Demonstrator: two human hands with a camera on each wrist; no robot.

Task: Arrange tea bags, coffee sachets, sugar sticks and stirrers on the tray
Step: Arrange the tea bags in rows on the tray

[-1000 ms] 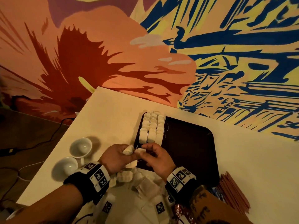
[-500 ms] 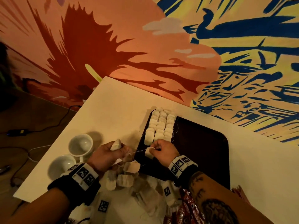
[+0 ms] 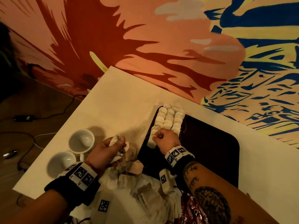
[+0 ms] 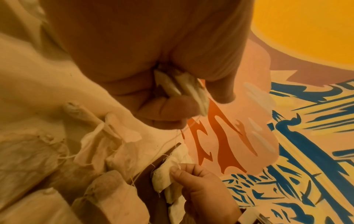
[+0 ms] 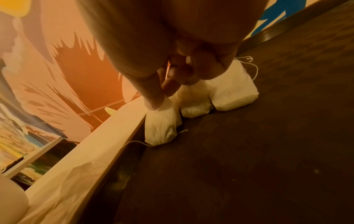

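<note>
We note the right hand at the near end of the left row of tea bags on the dark tray. Its thumb and curled fingers pinch the top edge of the nearest tea bag, which lies flat on the tray floor against the left rim, just beside the table edge. The bag sits below and ahead of the fingertips; only its upper edge is in the grip. A thin string trails from it across the tray and over the rim. Two more bags lie touching side by side to its right, heading the other two rows.

The left hand is held above the table, left of the tray. Its fingers and thumb are curled round a small bundle of tea bags, the bag ends sticking out between thumb and forefinger. A string hangs from this bundle towards the tray.

A loose pile of tea bags lies on the table below and between the two wrists, at the near left corner of the tray. Red sachets show beneath the right forearm; print on them is too blurred to read.

Two white cups stand on the table left of the left hand, touching each other.

Both wrists carry black bands with square black-and-white coded tags; small digits on them cannot be read.
</note>
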